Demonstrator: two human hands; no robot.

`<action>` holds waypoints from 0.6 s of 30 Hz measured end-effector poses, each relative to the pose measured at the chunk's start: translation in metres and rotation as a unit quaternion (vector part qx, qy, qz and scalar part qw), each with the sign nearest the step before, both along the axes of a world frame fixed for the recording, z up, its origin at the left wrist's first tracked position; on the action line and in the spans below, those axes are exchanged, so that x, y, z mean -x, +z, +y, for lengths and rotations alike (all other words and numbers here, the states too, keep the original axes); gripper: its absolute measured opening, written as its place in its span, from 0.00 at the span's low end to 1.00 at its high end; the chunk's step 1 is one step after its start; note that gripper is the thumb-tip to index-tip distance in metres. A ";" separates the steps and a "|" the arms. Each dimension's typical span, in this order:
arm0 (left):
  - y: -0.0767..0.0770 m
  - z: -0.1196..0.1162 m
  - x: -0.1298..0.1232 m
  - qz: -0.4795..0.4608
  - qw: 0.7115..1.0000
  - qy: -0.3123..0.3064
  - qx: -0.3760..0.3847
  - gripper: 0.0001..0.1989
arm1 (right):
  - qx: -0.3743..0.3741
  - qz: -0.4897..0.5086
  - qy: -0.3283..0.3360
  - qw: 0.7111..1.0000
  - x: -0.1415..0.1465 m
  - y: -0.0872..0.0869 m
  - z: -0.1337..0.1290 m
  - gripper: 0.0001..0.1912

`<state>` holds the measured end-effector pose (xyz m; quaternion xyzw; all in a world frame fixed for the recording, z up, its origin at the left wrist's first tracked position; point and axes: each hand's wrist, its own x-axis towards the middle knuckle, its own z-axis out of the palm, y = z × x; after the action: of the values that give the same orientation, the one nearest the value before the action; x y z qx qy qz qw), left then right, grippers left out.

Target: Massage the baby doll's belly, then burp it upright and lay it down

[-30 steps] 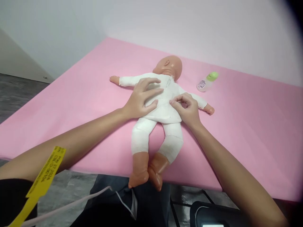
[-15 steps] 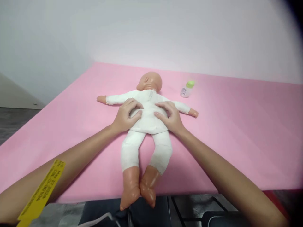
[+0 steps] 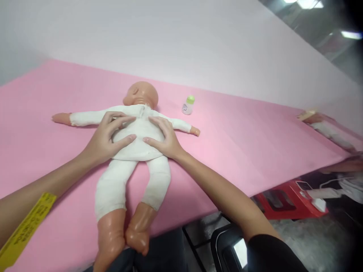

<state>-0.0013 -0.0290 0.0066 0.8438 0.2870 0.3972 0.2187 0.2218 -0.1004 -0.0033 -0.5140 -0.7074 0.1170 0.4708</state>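
Observation:
A baby doll (image 3: 136, 136) in a white suit lies on the pink table (image 3: 241, 139), head turned to the left, arms spread, bare feet over the near edge. My left hand (image 3: 107, 138) rests on the left side of its torso, fingers spread over the cloth. On the right side of the torso lies my right hand (image 3: 163, 138), thumb and fingers curved around the doll's body. Both hands clasp the doll between them.
A small bottle with a green cap (image 3: 188, 105) stands beyond the doll's right arm. A yellow tag (image 3: 25, 230) hangs on my left wrist. A red stool (image 3: 286, 198) and a black chair seat (image 3: 229, 245) are below the table's edge. Another doll (image 3: 326, 126) lies far right.
The view has swung to the right and the doll now sits left of centre. My hands stay on the doll's torso, spread wider than one second ago, when the right pinched the cloth.

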 end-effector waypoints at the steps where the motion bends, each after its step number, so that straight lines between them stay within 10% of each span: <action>1: -0.001 0.001 0.000 0.005 1.000 -0.003 0.000 0.27 | 0.007 0.002 -0.007 1.000 0.000 0.002 0.000 0.33; 18: -0.007 0.018 0.007 -0.009 0.992 0.029 0.120 0.09 | 0.036 0.079 -0.026 0.996 0.004 0.002 0.011 0.15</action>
<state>-0.0085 -0.0106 -0.0004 0.7991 0.3550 0.3735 0.3097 0.2179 -0.0893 -0.0013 -0.5382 -0.6496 0.1704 0.5093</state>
